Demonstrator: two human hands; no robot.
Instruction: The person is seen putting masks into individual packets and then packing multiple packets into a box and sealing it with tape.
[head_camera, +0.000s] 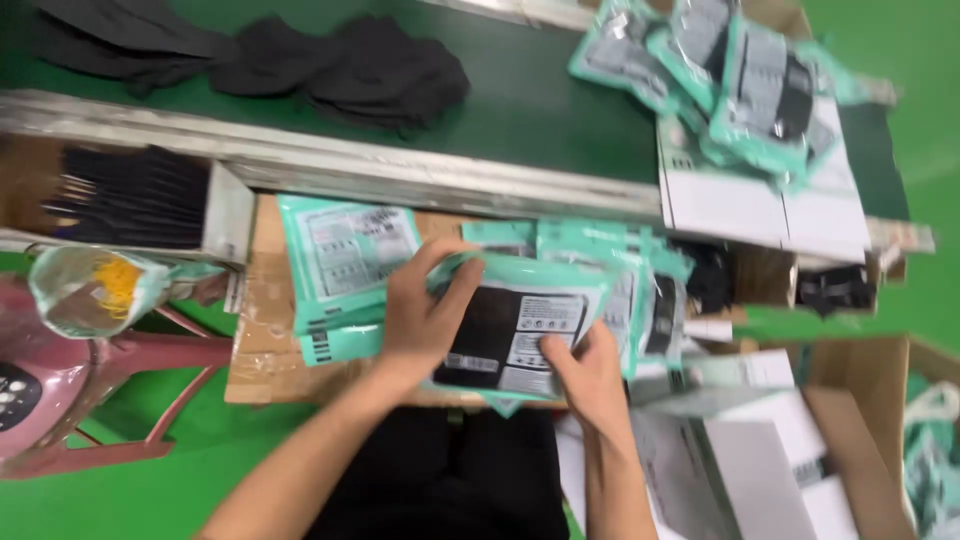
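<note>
I am looking down from a head camera at two bare hands working over a cardboard-covered worktop (262, 330) in the middle of the frame. Both hands hold one flat plastic packet (515, 335), teal at the edges with a dark garment showing through its clear face and a pale label on it. The packet lies at the centre of the frame, tilted slightly, over the near edge of the worktop.

My left hand (425, 310) grips the packet's left side, thumb on top and fingers curled over its upper edge. My right hand (590, 375) grasps the packet's lower right corner, thumb pressed on the label; the fingers beneath are hidden.

Just left of the left hand, a small stack of similar teal packets (345, 270) lies on the worktop. More teal packets (640, 285) overlap behind and to the right of the held one.

Across the upper part of the frame runs a green conveyor belt (540, 95) with a metal rail (380, 170) along its near edge. Loose black garments (340, 65) lie on the belt at the upper left. At the upper right, a heap of filled packets (745, 85) rests on a white box (760, 205).

At the left edge, a box of black items (135, 195) sits above a pink stool (120, 370). White boxes (750, 450) fill the lower right. The floor (160, 490) is green.
</note>
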